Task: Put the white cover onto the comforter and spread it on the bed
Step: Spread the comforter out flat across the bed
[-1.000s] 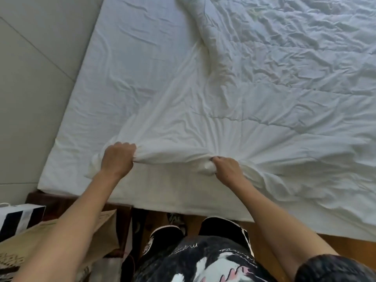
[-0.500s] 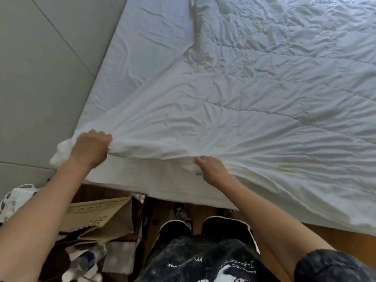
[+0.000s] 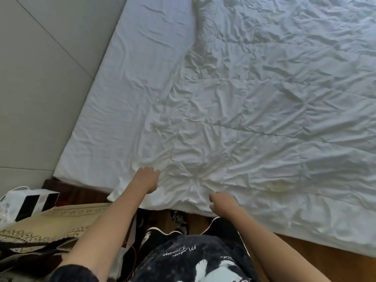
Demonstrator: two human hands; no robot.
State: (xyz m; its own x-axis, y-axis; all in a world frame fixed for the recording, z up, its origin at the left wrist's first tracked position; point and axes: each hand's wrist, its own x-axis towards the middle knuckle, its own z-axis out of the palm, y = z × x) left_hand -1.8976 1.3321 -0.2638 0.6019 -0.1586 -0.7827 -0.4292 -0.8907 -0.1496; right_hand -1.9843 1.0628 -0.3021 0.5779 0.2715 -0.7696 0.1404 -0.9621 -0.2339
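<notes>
- Both hands have let go of the bunched edge they gripped half a second ago, and the white cover now lies flat and wrinkled over the bed.
- Left hand rests on the cover's near corner, fingers loosely bent, holding nothing.
- Right hand hovers at the near edge, fingers relaxed and slightly curled, empty.
- Left of the fingers: bare sheet, then grey wall.
- Below them: black-and-white bag, beige patterned cloth.
</notes>
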